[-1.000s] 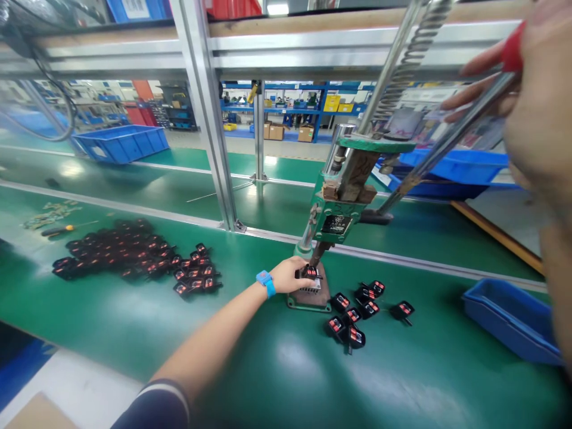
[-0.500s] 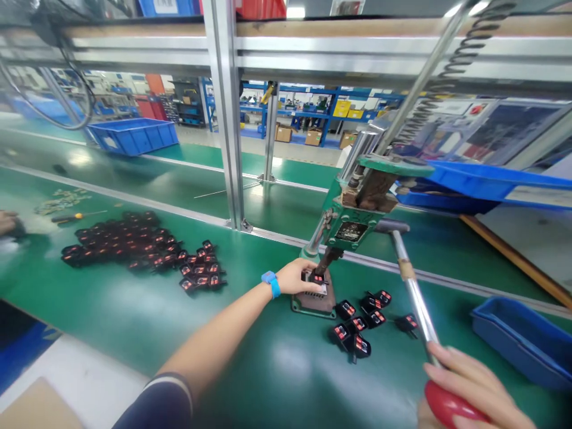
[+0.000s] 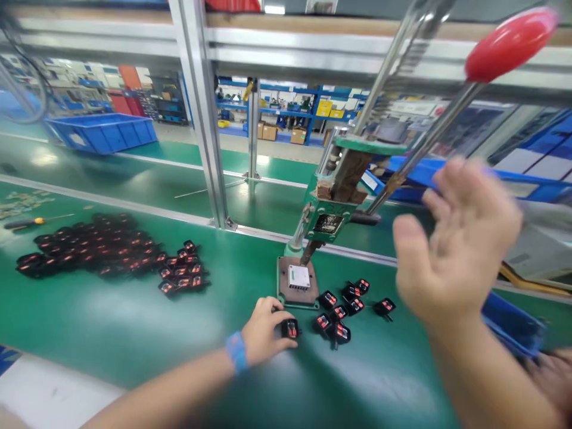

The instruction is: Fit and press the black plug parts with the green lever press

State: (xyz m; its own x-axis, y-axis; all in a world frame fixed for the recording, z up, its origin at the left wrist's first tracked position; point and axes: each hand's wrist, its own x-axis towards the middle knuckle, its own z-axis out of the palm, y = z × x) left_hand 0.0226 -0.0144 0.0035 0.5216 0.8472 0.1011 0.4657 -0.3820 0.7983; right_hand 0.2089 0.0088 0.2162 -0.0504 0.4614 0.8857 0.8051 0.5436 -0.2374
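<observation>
The left hand (image 3: 263, 331) has its grip pinched on a black plug (image 3: 290, 328) on the green tabletop (image 3: 111, 316), near the press base (image 3: 283, 286). The blurred right hand (image 3: 456, 238) hangs with its grip spread, below the red-knobbed lever (image 3: 429, 142).

Blue wristband (image 3: 236, 351), red lever knob (image 3: 512, 44), green press (image 3: 324, 205), black plug (image 3: 290, 328) w/ red insert

Left hand (image 3: 266, 331): low, palm down, fingers curled. Right hand (image 3: 456, 238): raised higher, open, fingers spread apart, blurred by motion.
</observation>
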